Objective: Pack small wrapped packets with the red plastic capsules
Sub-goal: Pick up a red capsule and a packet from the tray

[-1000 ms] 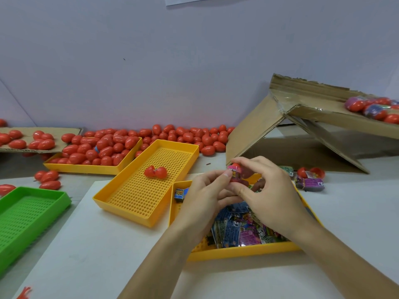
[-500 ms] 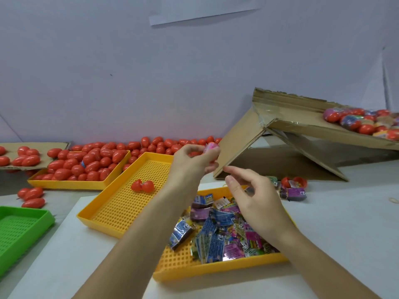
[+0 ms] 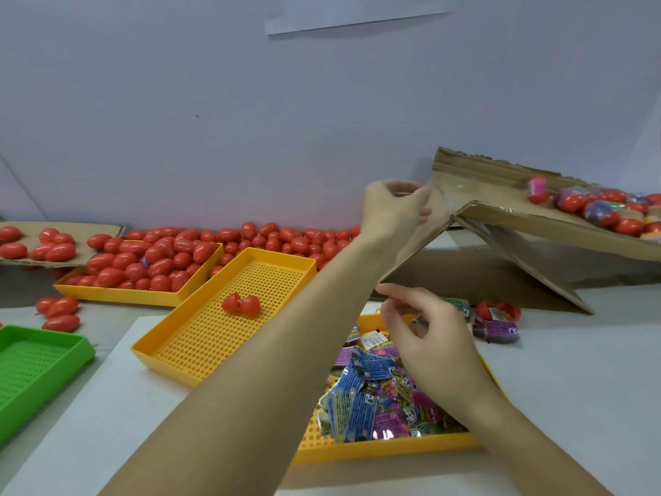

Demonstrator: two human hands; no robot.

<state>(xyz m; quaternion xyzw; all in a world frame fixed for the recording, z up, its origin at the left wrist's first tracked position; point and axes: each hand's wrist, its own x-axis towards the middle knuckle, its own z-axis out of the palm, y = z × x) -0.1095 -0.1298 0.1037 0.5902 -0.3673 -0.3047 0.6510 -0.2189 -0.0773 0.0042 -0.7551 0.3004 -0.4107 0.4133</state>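
My left hand [image 3: 391,209] is raised beside the flap of the cardboard box [image 3: 475,173], fingers loosely bent and holding nothing. A filled capsule [image 3: 536,189] with a pink packet showing lies blurred at the box's edge, next to several packed capsules [image 3: 608,213]. My right hand [image 3: 425,338] hovers with relaxed fingers over the wrapped packets [image 3: 372,399] in the near yellow tray [image 3: 386,451]. One open red capsule [image 3: 240,304] lies in the middle yellow tray [image 3: 200,356].
A yellow tray [image 3: 118,297] heaped with red capsules sits at the back left, with more capsules along the wall. A green tray [image 3: 32,366] is at the left edge. An open capsule and purple packet [image 3: 497,322] lie on the table to the right.
My left hand carried the filled capsule up and right toward the box and let it go; the capsule now sits at the box's edge. My right hand stayed over the packets.
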